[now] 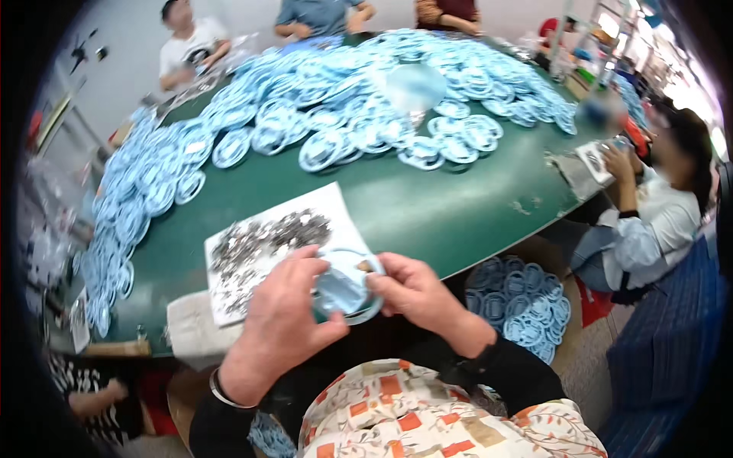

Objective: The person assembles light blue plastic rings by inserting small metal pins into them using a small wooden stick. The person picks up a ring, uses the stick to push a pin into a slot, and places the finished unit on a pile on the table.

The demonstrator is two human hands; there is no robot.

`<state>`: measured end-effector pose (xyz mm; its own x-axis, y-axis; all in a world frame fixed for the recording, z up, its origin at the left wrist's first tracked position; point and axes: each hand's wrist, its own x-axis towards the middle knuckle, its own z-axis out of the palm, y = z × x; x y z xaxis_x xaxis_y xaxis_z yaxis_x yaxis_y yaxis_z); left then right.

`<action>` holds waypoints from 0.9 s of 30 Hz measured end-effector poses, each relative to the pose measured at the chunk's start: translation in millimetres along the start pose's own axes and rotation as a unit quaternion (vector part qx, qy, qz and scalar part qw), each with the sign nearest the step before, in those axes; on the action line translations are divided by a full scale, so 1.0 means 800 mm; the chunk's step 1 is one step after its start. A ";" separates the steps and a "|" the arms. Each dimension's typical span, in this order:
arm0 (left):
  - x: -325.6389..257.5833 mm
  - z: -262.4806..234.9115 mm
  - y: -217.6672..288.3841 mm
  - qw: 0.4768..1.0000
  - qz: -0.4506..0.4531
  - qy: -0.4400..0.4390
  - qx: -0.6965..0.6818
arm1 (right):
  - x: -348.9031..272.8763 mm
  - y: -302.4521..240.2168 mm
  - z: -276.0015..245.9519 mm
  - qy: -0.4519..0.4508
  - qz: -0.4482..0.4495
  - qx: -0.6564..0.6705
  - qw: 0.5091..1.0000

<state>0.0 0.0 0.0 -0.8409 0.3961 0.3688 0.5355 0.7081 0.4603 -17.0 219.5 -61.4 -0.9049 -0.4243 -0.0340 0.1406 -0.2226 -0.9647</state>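
My left hand (pixel 281 320) and my right hand (pixel 416 291) together hold one coiled light-blue strap in a clear bag (pixel 347 286), just above the near edge of the green table (pixel 427 210). The left thumb and fingers pinch its left side; the right fingers press its right side near a small brown piece. Just behind the hands lies a white sheet (pixel 328 206) covered with several small silver metal clips (pixel 263 240).
A large heap of blue coiled straps (pixel 359 99) covers the far and left parts of the table. More coils (pixel 523 301) lie on the floor to the right. A seated person (pixel 657 206) works at right; other people sit at the far side.
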 end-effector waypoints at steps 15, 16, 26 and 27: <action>-0.136 0.060 -0.036 0.659 -0.332 0.024 -0.675 | 0.002 0.004 0.035 -0.134 0.127 -0.194 0.963; -0.138 0.057 -0.041 0.650 -0.334 0.035 -0.681 | 0.014 -0.001 0.042 -0.112 0.079 -0.248 0.959; -0.150 0.041 -0.067 0.665 -0.402 0.034 -0.628 | 0.142 0.029 0.095 -0.069 -0.198 -0.607 0.766; -0.150 0.039 -0.068 0.657 -0.403 0.033 -0.636 | 0.149 0.030 0.100 -0.073 -0.203 -0.621 0.753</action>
<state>69.3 -67.9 -94.3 -0.9089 0.1365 -0.3941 -0.4142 -0.4050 0.8151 -89.2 93.4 -67.3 -0.7058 -0.6547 0.2706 -0.7020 0.5953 -0.3909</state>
